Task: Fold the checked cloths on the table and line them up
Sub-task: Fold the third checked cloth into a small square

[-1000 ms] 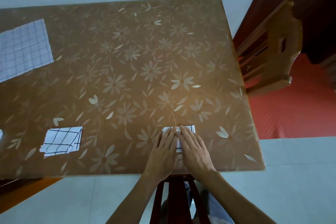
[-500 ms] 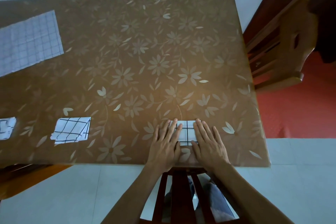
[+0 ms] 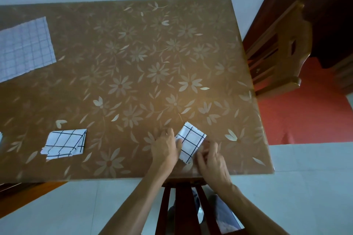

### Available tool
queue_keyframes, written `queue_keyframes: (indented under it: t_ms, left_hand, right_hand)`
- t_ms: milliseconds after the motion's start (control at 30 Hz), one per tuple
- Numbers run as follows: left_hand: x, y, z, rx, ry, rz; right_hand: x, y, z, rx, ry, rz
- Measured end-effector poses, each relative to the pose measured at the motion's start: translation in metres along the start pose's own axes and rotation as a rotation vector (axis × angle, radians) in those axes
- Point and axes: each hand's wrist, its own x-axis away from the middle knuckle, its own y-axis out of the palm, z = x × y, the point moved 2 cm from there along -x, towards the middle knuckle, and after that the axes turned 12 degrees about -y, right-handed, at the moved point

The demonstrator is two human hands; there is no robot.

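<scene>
From the head view, the small folded cloth (image 3: pixel 191 142) near the front edge of the counter (image 3: pixel 172 53) no longer lies square under two flat palms as it did half a second ago: it now sits turned on a slant, one corner pointing away from the person. The left hand (image 3: pixel 165 148) has curled in at the cloth's left edge, thumb and fingers seeming to pinch it, while the right hand (image 3: pixel 212 158) has drawn back to the lower right corner with its fingers bent. I judge the pressing is done and this cloth is about to be shifted into line.

A second folded cloth (image 3: pixel 65 144) lies well apart to the left, along the same front edge, and an unfolded cloth (image 3: pixel 24 47) lies spread at the far left, so at least one fold is left to do.

The right hand is blurred, and I cannot tell whether it grips the corner or only touches it. The unfolded cloth is cut off by the left border. A white sliver at the left border may be another cloth, too little showing to be sure. A wooden chair (image 3: pixel 277 49) stands beside the counter on the right.
</scene>
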Motion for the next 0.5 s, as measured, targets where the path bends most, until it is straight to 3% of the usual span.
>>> queue_keyframes:
  t_ms: [100,200,267,367,433,500]
  left_hand:
    - [0.015,0.002,-0.010,0.116,-0.061,-0.081]
    - [0.036,0.013,-0.017,0.211,-0.100,-0.284]
    - [0.043,0.013,-0.021,0.185,-0.093,-0.320]
    - [0.039,-0.003,-0.024,0.132,-0.022,-0.013]
    - [0.035,-0.005,-0.023,0.154,0.140,0.226]
    - [0.027,0.012,-0.020,0.089,0.336,0.187]
  right_hand:
    - [-0.017,0.006,-0.010,-0.031,-0.019,-0.015]
    - [-0.036,0.011,-0.013,0.130,-0.151,-0.144]
    - [-0.044,0.014,-0.012,0.263,-0.273,-0.223]
    - [-0.045,0.014,-0.007,0.436,-0.381,-0.214]
    - [-0.039,0.013,-0.004,0.464,-0.447,-0.136]
    - [-0.028,0.014,-0.004,0.465,-0.484,-0.108]
